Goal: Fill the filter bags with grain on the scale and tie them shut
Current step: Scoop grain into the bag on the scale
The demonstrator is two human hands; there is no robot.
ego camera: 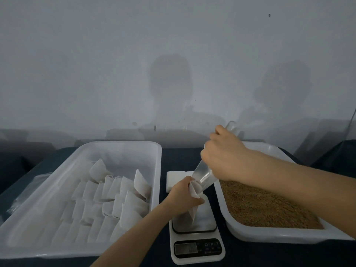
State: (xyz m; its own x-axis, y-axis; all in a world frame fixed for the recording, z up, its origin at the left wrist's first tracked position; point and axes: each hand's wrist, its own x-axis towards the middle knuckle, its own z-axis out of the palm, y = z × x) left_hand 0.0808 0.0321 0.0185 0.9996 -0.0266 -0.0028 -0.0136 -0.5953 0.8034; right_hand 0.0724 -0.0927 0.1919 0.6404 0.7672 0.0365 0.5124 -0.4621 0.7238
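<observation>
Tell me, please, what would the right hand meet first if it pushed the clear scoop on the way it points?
Most likely the open mouth of the white filter bag held by the left hand; the right hand tilts the clear plastic scoop into it.

White plastic tub [154, 151] holding white filter bags [107, 191]; second white tub [269, 233] filled with golden-brown grain [265, 205]. Scale [196, 245]: white body, silver-grey platform, black display panel. Clear, colourless scoop [202, 175]. Bench [269, 255] covered in dark blue; wall [115, 54] plain pale grey.

Dim, hazy grey light, soft double shadows on wall [173, 54], slight overall blur
</observation>
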